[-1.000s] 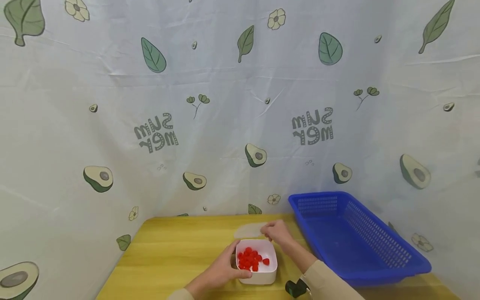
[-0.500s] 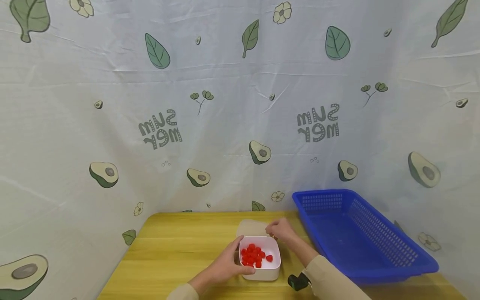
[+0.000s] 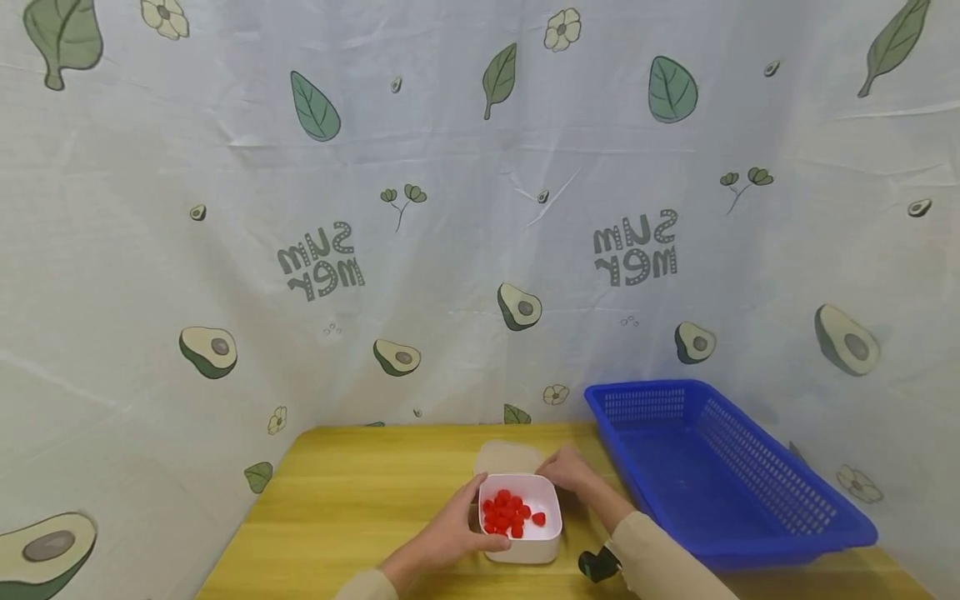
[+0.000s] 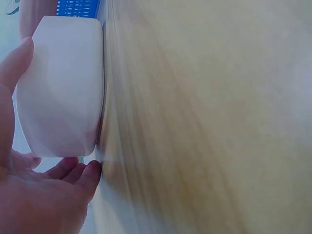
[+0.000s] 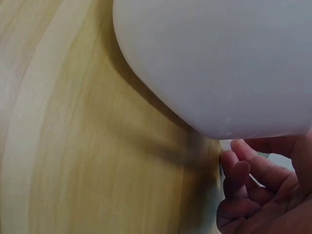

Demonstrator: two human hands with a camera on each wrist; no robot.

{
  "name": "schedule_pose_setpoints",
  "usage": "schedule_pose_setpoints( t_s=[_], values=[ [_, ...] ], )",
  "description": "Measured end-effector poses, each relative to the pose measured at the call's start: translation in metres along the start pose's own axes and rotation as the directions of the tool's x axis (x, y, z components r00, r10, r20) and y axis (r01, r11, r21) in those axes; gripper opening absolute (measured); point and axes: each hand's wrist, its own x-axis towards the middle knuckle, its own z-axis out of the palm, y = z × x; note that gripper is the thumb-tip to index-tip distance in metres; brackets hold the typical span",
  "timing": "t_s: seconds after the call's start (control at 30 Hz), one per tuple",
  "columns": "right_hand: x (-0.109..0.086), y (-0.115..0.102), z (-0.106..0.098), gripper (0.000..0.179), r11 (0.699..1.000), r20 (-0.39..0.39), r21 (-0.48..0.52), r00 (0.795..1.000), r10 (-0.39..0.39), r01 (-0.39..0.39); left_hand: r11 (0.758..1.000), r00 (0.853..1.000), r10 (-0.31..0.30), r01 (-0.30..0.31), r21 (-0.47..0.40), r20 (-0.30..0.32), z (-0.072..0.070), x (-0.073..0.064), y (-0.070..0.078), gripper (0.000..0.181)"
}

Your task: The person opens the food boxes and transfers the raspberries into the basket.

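A white square box [image 3: 525, 550] with rounded corners stands on the table, its top uncovered. Several small red raspberry-like berries [image 3: 501, 512] lie inside, mostly on its left side. My left hand [image 3: 456, 523] grips the box from the left, thumb along the front wall and fingers round the back left corner. At the back right corner is my right hand [image 3: 566, 469], its fingers bent close against the box's far side. The box partly hides those fingertips, so whether they pinch anything is unclear. Behind the box lies a pale, translucent lid-like sheet [image 3: 506, 457].
A large blue perforated basket [image 3: 675, 467] stands to the right. Below my right forearm is a small dark object [image 3: 597, 565], partly covered by the sleeve. The yellow wood-grain table [image 3: 360, 483] ends at a patterned curtain [image 3: 450, 250].
My right hand has come slightly nearer, down to the box's back right corner. My left hand keeps its hold and the berries look unmoved. The head view has shifted a little.
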Motion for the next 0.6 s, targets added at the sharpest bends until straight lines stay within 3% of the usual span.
schedule_pose_setpoints(
  t_s=[0.6],
  values=[
    [0.0069,0.0031,0.0019,0.018,0.993,-0.014,-0.105,0.998,-0.061,0.06,1.0,1.0,-0.014,0.014,-0.012,0.01,0.0001,-0.0004,-0.0022,0.102]
  ],
)
